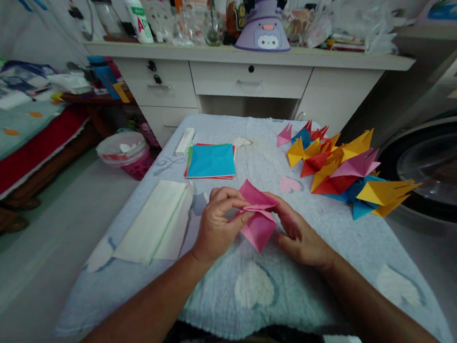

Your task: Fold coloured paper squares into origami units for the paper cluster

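Observation:
A partly folded sheet of pink origami paper (261, 232) is held above the cloth-covered table, its flaps spread up and down from a creased middle. My left hand (220, 223) pinches its left side between thumb and fingers. At the right side, my right hand (299, 229) has its fingers curled against the paper's edge, partly behind it, with the thumb lower down. Beyond my hands lies a stack of square coloured paper (211, 160), blue on top. To the right sits a pile of folded paper cranes (333, 169) in yellow, red, pink and blue.
A white paper packet (152, 222) lies left of my hands, and a small white box (185, 141) near the stack. Behind the table (220, 301) stands a white cabinet (219, 75) crowded with jars and bags. A lined bin (125, 152) is on the floor at left, a washing machine (445, 156) at right.

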`<action>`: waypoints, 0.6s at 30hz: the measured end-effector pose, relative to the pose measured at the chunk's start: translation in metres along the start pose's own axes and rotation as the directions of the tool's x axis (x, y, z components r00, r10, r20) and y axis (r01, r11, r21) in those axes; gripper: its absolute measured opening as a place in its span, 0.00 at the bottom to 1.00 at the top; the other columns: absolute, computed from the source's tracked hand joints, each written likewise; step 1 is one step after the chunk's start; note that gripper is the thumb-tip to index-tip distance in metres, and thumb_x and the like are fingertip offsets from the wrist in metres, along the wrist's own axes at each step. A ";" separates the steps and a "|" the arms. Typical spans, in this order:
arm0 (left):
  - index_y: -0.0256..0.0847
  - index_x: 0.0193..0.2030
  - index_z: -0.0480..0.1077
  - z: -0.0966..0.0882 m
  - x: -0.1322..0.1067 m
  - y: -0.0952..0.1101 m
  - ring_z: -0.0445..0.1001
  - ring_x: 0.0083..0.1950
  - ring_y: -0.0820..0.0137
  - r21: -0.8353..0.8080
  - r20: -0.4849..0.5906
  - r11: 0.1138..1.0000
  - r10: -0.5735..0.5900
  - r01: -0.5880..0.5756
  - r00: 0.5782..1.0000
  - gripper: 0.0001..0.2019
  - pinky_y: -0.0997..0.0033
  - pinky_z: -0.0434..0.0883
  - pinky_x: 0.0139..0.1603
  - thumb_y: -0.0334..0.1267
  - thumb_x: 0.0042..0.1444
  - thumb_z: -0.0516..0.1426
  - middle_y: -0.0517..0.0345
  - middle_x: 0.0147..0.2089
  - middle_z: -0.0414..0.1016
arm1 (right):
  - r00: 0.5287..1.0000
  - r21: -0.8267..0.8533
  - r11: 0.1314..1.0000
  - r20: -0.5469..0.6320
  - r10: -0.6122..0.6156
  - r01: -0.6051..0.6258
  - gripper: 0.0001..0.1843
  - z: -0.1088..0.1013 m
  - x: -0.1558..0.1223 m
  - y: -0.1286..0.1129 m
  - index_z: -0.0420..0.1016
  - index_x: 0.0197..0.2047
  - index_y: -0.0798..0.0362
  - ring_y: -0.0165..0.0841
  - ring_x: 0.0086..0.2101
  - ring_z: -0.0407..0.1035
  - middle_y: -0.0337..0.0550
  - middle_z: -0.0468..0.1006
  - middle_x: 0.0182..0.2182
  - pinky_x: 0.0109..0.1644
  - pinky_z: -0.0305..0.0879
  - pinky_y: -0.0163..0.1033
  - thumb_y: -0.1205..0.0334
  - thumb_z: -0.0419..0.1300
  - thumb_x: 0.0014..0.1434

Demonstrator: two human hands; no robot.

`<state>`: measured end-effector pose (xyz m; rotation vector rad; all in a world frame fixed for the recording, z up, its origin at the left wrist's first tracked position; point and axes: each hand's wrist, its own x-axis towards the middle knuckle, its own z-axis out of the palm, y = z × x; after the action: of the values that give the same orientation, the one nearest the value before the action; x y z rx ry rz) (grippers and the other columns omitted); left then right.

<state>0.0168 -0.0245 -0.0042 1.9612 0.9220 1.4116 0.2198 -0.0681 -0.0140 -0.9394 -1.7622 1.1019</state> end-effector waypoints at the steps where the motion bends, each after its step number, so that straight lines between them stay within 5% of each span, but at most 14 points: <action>1: 0.42 0.34 0.77 0.001 0.000 -0.001 0.70 0.48 0.66 -0.008 -0.014 0.999 -0.032 0.032 0.999 0.02 0.62 0.67 0.51 0.32 0.52 0.65 0.55 0.42 0.73 | 1.000 -0.006 1.000 -0.004 0.006 -0.006 0.38 0.000 -0.001 0.002 0.51 0.69 0.43 0.45 0.64 0.54 0.46 0.60 0.65 0.68 0.49 0.55 0.59 0.60 0.58; 6: 0.40 0.33 0.77 0.004 0.001 -0.005 0.66 0.61 0.62 -0.169 0.016 0.974 -0.153 0.154 0.988 0.01 0.59 0.63 0.60 0.32 0.53 0.64 0.51 0.59 0.66 | 0.996 -0.026 0.999 -0.088 0.026 -0.028 0.33 0.004 -0.002 0.011 0.55 0.67 0.40 0.41 0.58 0.63 0.46 0.65 0.62 0.63 0.59 0.51 0.61 0.60 0.61; 13: 0.38 0.34 0.77 0.007 0.000 -0.006 0.74 0.40 0.69 -0.254 0.123 0.927 -0.253 0.277 0.960 0.02 0.70 0.69 0.43 0.32 0.52 0.63 0.55 0.37 0.76 | 0.990 0.021 0.998 -0.128 0.059 -0.057 0.16 0.004 0.006 0.002 0.72 0.53 0.47 0.37 0.47 0.69 0.45 0.75 0.47 0.54 0.65 0.45 0.57 0.61 0.61; 18: 0.37 0.34 0.77 0.008 0.000 -0.007 0.74 0.38 0.69 -0.265 0.165 0.899 -0.314 0.349 0.935 0.04 0.71 0.69 0.40 0.34 0.52 0.64 0.54 0.35 0.77 | 0.980 0.066 0.990 -0.152 0.131 -0.123 0.10 0.005 0.007 0.003 0.75 0.45 0.49 0.34 0.39 0.70 0.41 0.75 0.38 0.46 0.66 0.41 0.57 0.61 0.61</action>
<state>0.0234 -0.0209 -0.0121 1.5635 0.8885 1.1470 0.2129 -0.0628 -0.0163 -1.0864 -1.5545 1.1201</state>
